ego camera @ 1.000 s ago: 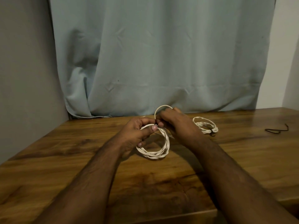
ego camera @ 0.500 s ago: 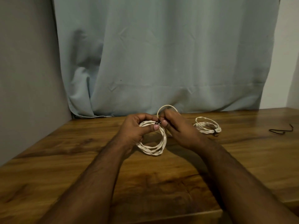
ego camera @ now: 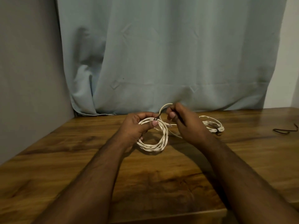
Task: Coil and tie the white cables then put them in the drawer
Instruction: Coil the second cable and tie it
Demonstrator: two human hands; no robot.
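Observation:
My left hand grips the top of a coiled white cable held upright just above the wooden table, thumb pressed over the strands. A thin dark tie runs from the coil's top to my right hand, which pinches its other end beside a small loose loop of cable. A second white coil, bound with a dark tie, lies on the table behind my right hand.
Another loose dark tie lies at the table's far right. A pale blue curtain hangs behind the table, with a grey wall to the left. The table's front edge runs near the bottom. No drawer shows.
My right hand has drawn a little to the right, away from my left, so the dark tie between them now shows. The coil stays in my left hand.

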